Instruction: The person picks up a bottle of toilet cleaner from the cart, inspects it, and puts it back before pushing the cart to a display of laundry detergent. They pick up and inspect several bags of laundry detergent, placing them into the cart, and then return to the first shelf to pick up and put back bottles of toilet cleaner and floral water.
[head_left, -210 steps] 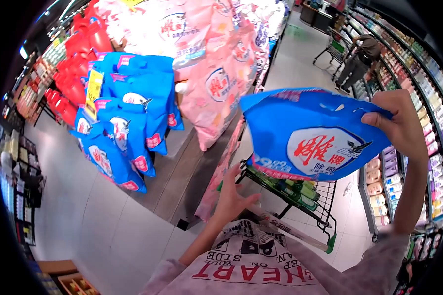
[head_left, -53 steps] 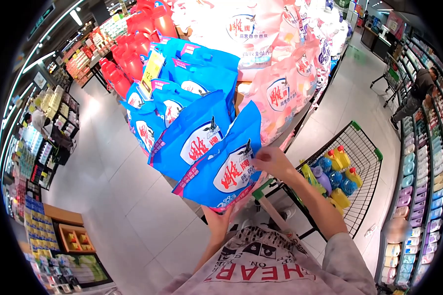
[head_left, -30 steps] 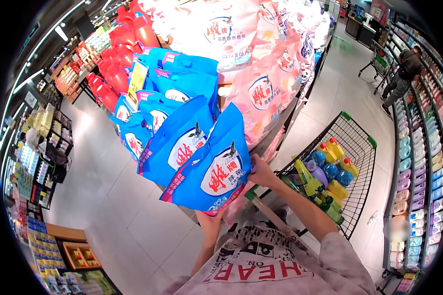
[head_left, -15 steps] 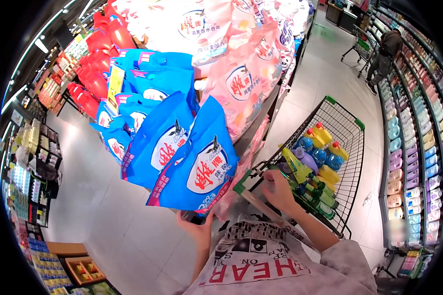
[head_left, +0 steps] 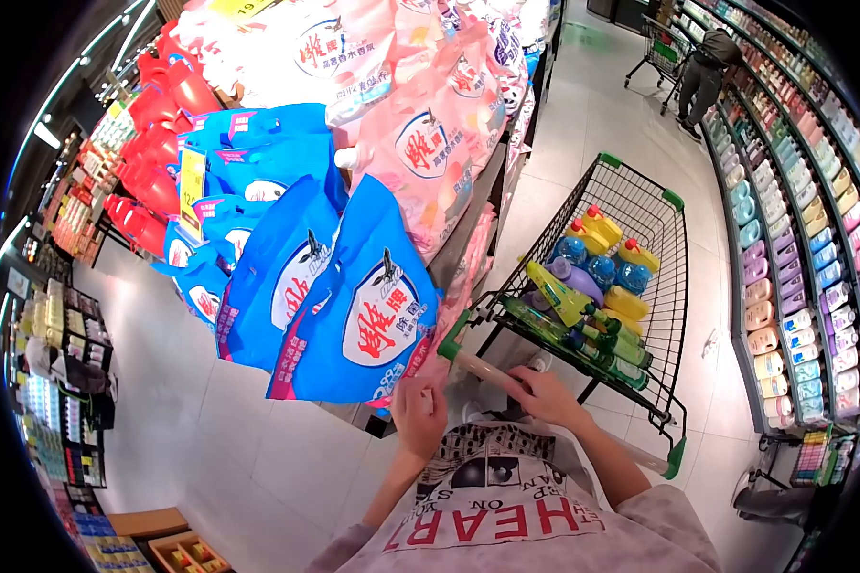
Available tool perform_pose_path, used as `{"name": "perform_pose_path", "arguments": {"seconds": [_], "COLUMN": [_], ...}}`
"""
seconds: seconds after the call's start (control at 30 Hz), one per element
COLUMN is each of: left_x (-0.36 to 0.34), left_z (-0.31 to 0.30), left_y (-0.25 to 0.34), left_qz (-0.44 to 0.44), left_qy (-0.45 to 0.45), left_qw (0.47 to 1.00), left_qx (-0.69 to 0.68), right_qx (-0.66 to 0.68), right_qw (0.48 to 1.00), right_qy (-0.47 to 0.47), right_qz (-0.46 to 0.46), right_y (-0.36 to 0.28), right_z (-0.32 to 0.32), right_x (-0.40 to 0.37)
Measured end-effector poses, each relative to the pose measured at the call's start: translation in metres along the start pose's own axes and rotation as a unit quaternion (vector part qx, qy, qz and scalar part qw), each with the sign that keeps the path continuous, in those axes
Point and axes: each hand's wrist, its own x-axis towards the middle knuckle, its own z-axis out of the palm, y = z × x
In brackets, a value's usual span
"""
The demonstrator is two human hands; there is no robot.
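Observation:
My right hand (head_left: 552, 397) rests closed on the handle (head_left: 487, 369) of a green-and-black shopping cart (head_left: 683, 286). My left hand (head_left: 420, 416) is raised in front of my shirt, its fingers curled in; whether anything is inside them is hidden. Just above it stands a large blue bag of detergent (head_left: 373, 306) with red lettering on a white oval, at the front corner of a display. Another blue bag (head_left: 275, 267) leans behind it. In the cart lie yellow-capped blue bottles (head_left: 602, 269), a purple bottle (head_left: 578, 282) and several green bottles (head_left: 621, 353).
Pink detergent bags (head_left: 425, 143) and red bottles (head_left: 158, 95) fill the display beyond. Shelves of bottles (head_left: 784, 315) line the aisle at right. Farther up, a person (head_left: 707, 72) stands beside another cart (head_left: 661, 53). A person's leg (head_left: 779, 506) shows at lower right.
My left hand has risen from below the blue bag and curled its fingers. My right hand has come down onto the cart handle. The view has shifted, moving the display leftward.

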Motion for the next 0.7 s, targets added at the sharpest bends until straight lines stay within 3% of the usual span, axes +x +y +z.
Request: {"name": "perform_pose_path", "arguments": {"seconds": [0.03,0.1,0.43,0.7], "left_x": [0.000,0.001,0.001,0.002], "left_z": [0.000,0.001,0.003,0.004], "left_y": [-0.002,-0.008,-0.009,0.000], "left_qz": [0.003,-0.079,-0.064,0.001], "left_qy": [-0.001,-0.013,0.010,-0.029], "left_qw": [1.000,0.997,0.998,1.000], "left_qx": [-0.003,-0.018,-0.015,-0.005], "right_qx": [0.000,0.012,0.009,-0.045], "right_qw": [1.000,1.000,1.000,0.999], "right_qy": [0.004,0.011,0.017,0.013], "right_qz": [0.001,0.009,-0.021,-0.018], "right_y": [0.002,0.004,0.011,0.006], "right_z": [0.001,0.004,0.005,0.005], "right_x": [0.000,-0.001,0.000,-0.005]}}
